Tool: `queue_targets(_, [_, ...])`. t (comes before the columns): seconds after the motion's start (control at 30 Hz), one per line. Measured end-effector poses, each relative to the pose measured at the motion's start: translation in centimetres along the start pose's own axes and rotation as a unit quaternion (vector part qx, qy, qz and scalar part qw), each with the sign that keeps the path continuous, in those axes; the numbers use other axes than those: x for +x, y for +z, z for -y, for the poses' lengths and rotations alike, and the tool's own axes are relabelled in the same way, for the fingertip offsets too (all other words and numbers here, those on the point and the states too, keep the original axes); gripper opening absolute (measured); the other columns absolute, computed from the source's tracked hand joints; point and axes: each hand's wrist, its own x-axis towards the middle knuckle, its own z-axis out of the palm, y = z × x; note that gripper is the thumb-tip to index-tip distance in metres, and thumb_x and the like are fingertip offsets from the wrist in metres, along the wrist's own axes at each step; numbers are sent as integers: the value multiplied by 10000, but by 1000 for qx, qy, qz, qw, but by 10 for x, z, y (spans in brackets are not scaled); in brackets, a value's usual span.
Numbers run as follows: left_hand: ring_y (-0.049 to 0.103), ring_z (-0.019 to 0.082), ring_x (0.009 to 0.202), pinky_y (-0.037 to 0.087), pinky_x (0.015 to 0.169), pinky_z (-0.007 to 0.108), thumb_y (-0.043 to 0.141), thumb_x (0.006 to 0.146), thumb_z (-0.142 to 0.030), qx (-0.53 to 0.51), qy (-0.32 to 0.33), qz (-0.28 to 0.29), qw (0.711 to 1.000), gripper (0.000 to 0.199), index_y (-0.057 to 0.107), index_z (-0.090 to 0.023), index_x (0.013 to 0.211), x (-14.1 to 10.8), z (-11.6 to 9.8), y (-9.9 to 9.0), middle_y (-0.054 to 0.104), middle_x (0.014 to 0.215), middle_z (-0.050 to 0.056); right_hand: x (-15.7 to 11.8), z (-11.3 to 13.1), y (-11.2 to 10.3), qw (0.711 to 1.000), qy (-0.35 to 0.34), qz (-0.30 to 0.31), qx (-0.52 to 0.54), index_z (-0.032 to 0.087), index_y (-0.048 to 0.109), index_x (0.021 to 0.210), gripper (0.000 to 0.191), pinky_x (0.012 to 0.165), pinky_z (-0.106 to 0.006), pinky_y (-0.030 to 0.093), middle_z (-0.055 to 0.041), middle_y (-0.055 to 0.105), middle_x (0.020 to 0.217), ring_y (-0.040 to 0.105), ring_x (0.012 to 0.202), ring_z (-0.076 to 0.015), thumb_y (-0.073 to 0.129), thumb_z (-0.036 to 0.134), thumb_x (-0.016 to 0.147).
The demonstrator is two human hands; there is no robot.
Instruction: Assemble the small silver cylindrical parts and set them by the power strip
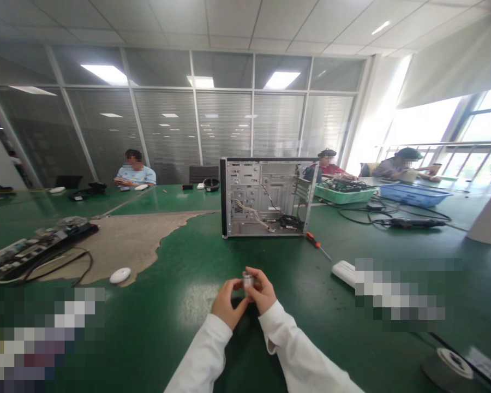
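Over the green tabletop in front of me, a small silvery cylinder (249,280) is between my two hands; its exact kind is too small to tell. My right hand (263,293) pinches it, with fingers at its top and far side and the thumb on the near side. Curled against it from the left is my left hand (226,305), index finger and thumb reaching to its side. Beyond the hands stands an upright computer case (270,199) with its side uncovered, showing cables and a metal frame inside. A screwdriver (318,245) with an orange-and-black handle lies at its right corner.
Left lie a long electronic assembly (41,245) with cables and a white oval object (120,275). Right are a white power strip (343,273), a green basket (346,195) of parts, a blue basket (413,195) and a spool (448,368). Several people sit across the table.
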Motion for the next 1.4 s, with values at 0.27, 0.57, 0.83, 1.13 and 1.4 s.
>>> queue_targets(0.27, [553, 178, 807, 423, 717, 333, 505, 547, -86, 1, -32, -27, 999, 362, 473, -186, 893, 0, 16, 10, 596, 870, 40, -10, 10, 6, 995, -2, 67, -72, 228, 541, 841, 447, 767, -295, 411, -7, 561, 841, 529, 813, -164, 593, 11, 454])
queue_targets(0.57, [551, 169, 787, 423, 721, 316, 522, 540, -78, -5, -28, -29, 999, 339, 485, -186, 859, 0, 25, 14, 595, 840, 32, -19, 20, 9, 987, -69, 63, -129, 217, 579, 850, 350, 768, -256, 391, -21, 542, 857, 492, 832, -152, 585, 76, 529])
queue_targets(0.83, [550, 170, 773, 431, 673, 308, 541, 567, -142, 4, -34, -9, 999, 311, 488, -179, 870, -1, 12, 7, 592, 832, 40, -13, 14, 6, 980, -105, 41, -165, 214, 618, 714, 147, 639, -242, 388, -11, 550, 726, 476, 650, -126, 555, 142, 603])
queue_targets(1.13, [544, 163, 778, 420, 721, 320, 553, 571, -130, 4, -32, 8, 999, 329, 481, -180, 889, -1, 12, 2, 587, 857, 41, -2, 15, -4, 953, -152, 11, -260, 222, 577, 760, 124, 629, -234, 407, -24, 547, 792, 498, 755, -141, 529, 220, 646])
queue_targets(1.4, [547, 156, 777, 421, 731, 311, 558, 583, -136, 12, -103, -46, 994, 326, 477, -172, 897, 4, 27, 1, 581, 887, 46, 13, 17, -32, 836, -105, 51, -536, 206, 594, 737, 134, 665, -272, 383, -11, 565, 724, 503, 701, -128, 480, 215, 667])
